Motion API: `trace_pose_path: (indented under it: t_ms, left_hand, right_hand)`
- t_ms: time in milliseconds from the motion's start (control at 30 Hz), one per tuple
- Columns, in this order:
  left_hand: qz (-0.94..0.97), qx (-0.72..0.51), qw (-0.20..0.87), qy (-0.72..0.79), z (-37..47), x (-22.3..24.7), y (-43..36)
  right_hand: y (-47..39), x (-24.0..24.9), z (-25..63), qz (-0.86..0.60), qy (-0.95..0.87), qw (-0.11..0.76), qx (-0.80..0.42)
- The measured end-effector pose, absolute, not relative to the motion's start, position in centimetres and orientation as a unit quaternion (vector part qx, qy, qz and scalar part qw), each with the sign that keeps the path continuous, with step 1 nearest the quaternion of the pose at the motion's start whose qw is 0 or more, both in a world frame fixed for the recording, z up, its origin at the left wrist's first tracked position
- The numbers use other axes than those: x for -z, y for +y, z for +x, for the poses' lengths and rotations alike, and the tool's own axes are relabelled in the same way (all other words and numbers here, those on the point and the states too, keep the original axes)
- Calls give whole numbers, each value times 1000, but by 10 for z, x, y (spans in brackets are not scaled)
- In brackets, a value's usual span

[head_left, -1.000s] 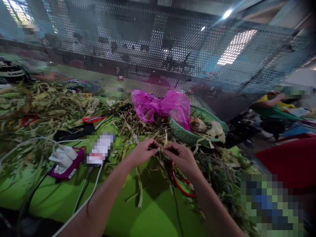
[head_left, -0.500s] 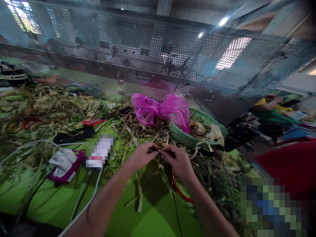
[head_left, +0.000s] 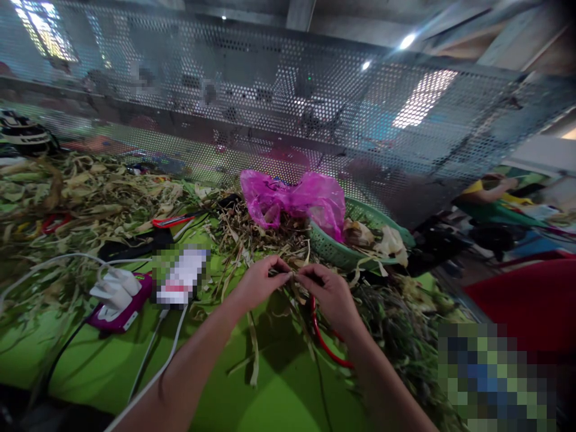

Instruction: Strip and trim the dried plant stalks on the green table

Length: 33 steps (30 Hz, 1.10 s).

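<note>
My left hand [head_left: 265, 282] and my right hand [head_left: 326, 294] meet in front of me above the green tabletop [head_left: 252, 408]. Each pinches thumb against fingers on a thin dry leaf strip [head_left: 296, 290], pale brown and largely covered by the fingertips. The fingertips of both hands almost touch. Beneath the right wrist runs a curved red loop [head_left: 320, 336], partly hidden by the forearm. A loose dry strip [head_left: 254, 354] lies on the green surface below the left hand.
Beyond my hands are dry stalks [head_left: 243, 231], a pink plastic bag [head_left: 292, 201] and a green basket [head_left: 330, 246]. To the left sit a phone [head_left: 182, 279] and a purple power strip [head_left: 121, 312] with cables. Perforated metal panels [head_left: 270, 120] stand behind. A person's arm [head_left: 495, 191] shows at right.
Both hands stay pinched together, with small finger shifts. The right hand has moved slightly right, and its fingertips sit a little differently on the strip.
</note>
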<state>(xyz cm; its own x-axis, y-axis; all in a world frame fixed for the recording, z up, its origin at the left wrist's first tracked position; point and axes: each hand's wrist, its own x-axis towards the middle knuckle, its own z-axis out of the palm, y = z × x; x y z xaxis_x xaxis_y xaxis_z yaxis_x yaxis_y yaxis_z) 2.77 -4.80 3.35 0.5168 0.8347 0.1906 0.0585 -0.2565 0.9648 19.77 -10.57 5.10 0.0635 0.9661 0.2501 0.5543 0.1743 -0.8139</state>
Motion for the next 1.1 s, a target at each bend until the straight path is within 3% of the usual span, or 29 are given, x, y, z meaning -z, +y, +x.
trace_pose_path:
  t_ms: [600,833,1100]
  left_hand:
    - [726,-353,464,365,29,-26,-47]
    - [695,-351,505,373,31,-27,-47]
    - [690,-367,497,376,33,-29,-50]
  right_hand:
    - [-104,-46,200,-585,-690,376,-201]
    - [-106,-55,203,-571,-694,361,-248]
    - [-104,-51,200,-582,-685,381,-215]
